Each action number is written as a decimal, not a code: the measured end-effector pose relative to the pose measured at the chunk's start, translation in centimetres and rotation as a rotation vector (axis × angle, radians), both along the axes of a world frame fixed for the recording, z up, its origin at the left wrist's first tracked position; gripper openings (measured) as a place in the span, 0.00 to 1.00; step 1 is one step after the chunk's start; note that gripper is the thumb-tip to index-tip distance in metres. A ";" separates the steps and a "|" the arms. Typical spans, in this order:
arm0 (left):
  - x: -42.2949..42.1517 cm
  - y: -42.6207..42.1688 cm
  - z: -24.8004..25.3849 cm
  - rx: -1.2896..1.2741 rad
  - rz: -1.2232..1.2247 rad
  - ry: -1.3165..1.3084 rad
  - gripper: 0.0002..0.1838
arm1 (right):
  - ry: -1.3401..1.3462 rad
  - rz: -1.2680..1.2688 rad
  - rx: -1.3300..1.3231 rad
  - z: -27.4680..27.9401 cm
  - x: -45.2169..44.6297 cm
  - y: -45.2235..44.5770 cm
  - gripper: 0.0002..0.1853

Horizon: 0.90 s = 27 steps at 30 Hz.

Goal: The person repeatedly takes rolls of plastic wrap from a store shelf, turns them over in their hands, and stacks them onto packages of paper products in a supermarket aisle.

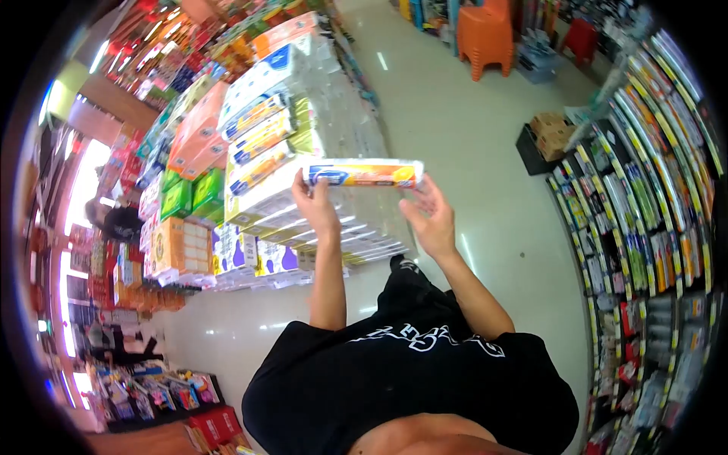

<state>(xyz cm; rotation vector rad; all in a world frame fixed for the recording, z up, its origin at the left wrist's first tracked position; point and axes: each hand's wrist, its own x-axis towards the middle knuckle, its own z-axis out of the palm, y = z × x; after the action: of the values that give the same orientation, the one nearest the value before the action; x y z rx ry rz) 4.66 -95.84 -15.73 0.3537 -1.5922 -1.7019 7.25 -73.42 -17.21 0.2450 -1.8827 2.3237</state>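
A long white, orange and blue roll-shaped package (364,173) is held up level in front of me, beside a tall stack of wrapped packs. My left hand (317,203) grips its left end, thumb on the front. At the other end is my right hand (431,216), its fingertips behind and against the package's right end, with thumb and fingers apart. Similar orange and blue packages (262,136) lie side by side on top of the stacked packs (262,201), just left of my left hand.
Green packs (192,196) and orange and white boxes (182,246) stand at the left. Shelves of hanging goods (637,212) line the right side. Orange stools (485,38) and a black bin with cardboard (550,140) stand on the floor further ahead.
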 end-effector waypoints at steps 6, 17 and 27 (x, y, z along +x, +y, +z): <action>4.6 17.1 0.4 -0.141 -0.522 -0.062 0.36 | 0.030 -0.694 -0.306 4.3 3.1 12.0 0.30; 11.0 31.9 -0.5 -0.226 -1.155 0.155 0.39 | 0.239 -1.481 -0.269 6.4 13.9 28.3 0.12; 9.8 41.6 -0.4 -0.011 -1.188 0.476 0.33 | 0.224 -1.589 -0.208 4.7 18.7 33.9 0.13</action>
<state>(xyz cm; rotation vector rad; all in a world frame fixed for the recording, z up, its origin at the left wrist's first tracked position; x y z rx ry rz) 14.45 -54.29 -16.14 -1.1535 -1.4880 -2.3220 26.00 -39.47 -12.52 -0.7169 -0.9273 1.2030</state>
